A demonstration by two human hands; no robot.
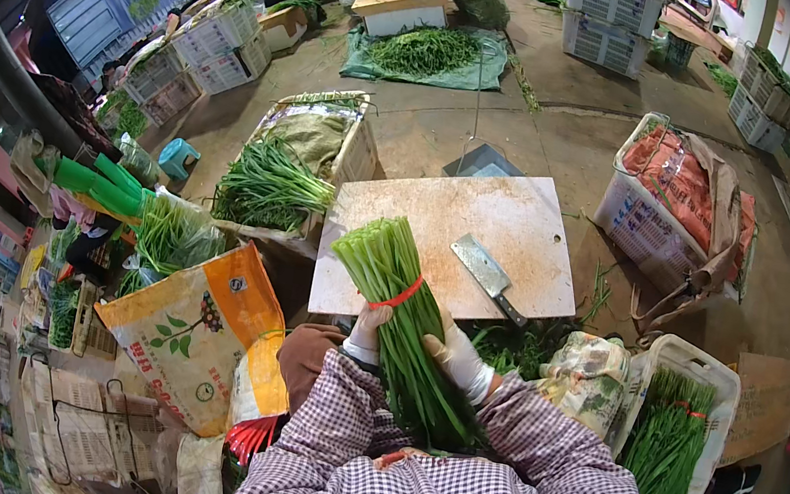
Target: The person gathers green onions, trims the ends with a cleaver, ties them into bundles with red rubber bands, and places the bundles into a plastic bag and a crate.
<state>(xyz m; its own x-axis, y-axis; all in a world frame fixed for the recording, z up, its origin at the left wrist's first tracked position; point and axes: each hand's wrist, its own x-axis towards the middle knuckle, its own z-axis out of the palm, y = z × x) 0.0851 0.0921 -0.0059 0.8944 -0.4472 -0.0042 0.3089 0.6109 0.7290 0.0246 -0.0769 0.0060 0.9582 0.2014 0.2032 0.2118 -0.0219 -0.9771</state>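
A thick bundle of garlic chives (pixel 417 356) leans across my lap, its pale cut ends up and towards the board, its dark leaf tips down at my body. Around its upper part runs a red band (pixel 400 293). My left hand (pixel 369 331), in a white glove, grips the bundle's left side just below the band. On the other side my right hand (pixel 459 358), also gloved, clasps it a little lower. Beyond the bundle lies a stained white cutting board (pixel 400 210). A cleaver (pixel 487 267) rests on it, its dark handle reaching the near edge.
At right stands a white crate (pixel 722 399) with banded chives (pixel 667 437). Left of the board, another crate (pixel 364 144) bears loose greens (pixel 276 177). An orange-and-white sack (pixel 200 341) stands at my left, near red strips (pixel 250 439). Ahead sits a crate with orange sacking (pixel 670 172).
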